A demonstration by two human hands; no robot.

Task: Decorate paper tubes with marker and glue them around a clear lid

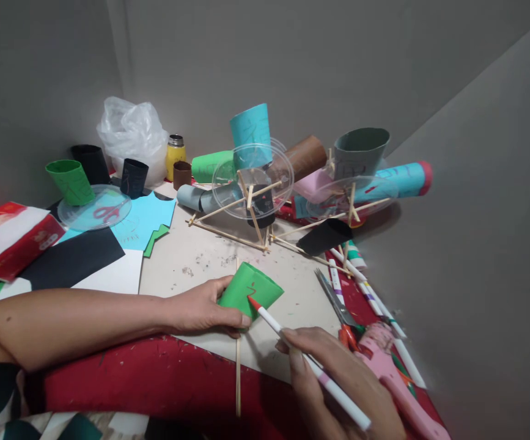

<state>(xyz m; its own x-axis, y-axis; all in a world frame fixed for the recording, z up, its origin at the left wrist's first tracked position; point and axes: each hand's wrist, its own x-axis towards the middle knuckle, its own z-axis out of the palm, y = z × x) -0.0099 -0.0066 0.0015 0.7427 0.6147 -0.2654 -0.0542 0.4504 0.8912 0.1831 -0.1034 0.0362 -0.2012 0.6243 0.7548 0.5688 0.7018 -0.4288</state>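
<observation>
My left hand (198, 305) wraps round a green paper tube (262, 287), mid-frame; my right hand (351, 370), lower right, pinches a slim white marker with a red tip (271, 321), which meets a red line there. For a clean stroke, I'd steady the tube and press lightly, lest its wall give. Bare beige board (292, 269) opens above it; metal-bladed scissors (345, 311) crowd my right, near the red desk's (145, 373) edge.

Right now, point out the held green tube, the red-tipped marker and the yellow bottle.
Held green tube (254, 286), head view: its side wall.
Red-tipped marker (324, 379), head view: its barrel.
Yellow bottle (175, 161), head view: its yellow body.
</observation>
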